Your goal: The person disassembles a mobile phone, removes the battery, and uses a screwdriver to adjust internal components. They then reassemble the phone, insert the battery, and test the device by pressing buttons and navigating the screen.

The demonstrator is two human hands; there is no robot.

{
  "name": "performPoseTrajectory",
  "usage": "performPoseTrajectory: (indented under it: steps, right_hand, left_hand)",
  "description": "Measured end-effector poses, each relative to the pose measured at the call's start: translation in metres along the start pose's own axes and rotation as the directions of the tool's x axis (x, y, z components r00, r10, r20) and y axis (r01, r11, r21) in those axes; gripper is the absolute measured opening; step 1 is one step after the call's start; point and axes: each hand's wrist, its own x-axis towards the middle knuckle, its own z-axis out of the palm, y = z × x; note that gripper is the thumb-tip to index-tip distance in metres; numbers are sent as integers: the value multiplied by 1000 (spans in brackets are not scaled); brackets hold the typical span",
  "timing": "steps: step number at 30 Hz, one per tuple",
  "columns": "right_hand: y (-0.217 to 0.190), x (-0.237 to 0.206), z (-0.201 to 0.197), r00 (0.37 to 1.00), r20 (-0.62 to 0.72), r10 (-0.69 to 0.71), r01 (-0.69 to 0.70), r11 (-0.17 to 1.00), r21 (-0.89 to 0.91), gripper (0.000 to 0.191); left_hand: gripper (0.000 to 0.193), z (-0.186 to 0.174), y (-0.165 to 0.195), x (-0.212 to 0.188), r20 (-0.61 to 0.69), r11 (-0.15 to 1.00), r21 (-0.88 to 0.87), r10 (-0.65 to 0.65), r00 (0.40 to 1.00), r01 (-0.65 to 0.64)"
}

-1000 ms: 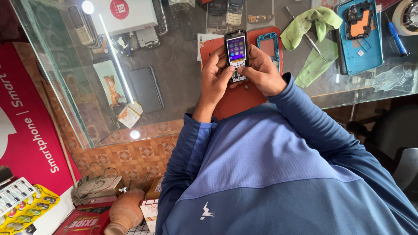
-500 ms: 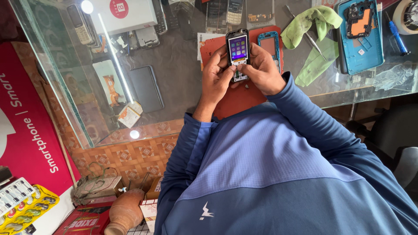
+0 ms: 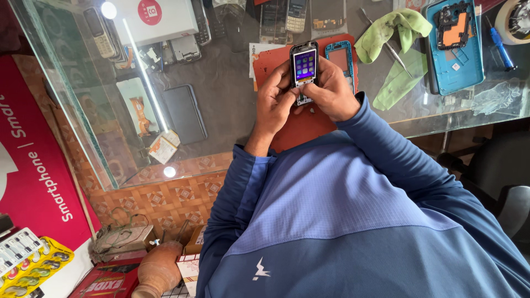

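— Nearest, what is seen at the near edge of the glass counter?

— A small keypad phone is held upright in both hands over a red mat, its screen lit. The left hand is closed around the phone's left side, and the right hand is closed around its lower right, thumbs laid on the keypad.

— And just beyond the hands?

— A blue phone frame is laid on the mat, just beside the held phone. Further right, a green cloth is spread with tweezers on it.

— Towards the far right corner?

— An opened blue phone back is set down, with a blue screwdriver beside it.
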Motion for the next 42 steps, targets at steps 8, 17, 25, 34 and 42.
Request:
performPoseTrajectory:
  steps: [8,17,25,34,42]
  right_hand:
    - [3,1,-6,997,16,-73,73,997,7,43]
    - [1,2,-6,999,26,-35,34,998,54,40]
    - [0,3,-5,998,12,-59,59,998,18,43]
    - [-1,4,-5,1000,21,-15,15,1000,23,42]
    - [-2,3,-6,999,39,22,-23,1000,13,44]
  left_hand:
    - [54,2,-3,1,-16,1000,-6,19,1000,-19]
    - [54,1,-3,-1,-21,1000,-3,19,1000,-19]
    - [52,2,-4,0,-38,999,38,30,999,-28]
    - [54,1,-4,1,-37,998,47,35,999,-34]
    - [53,2,-5,1,-46,1000,6,25,999,-25]
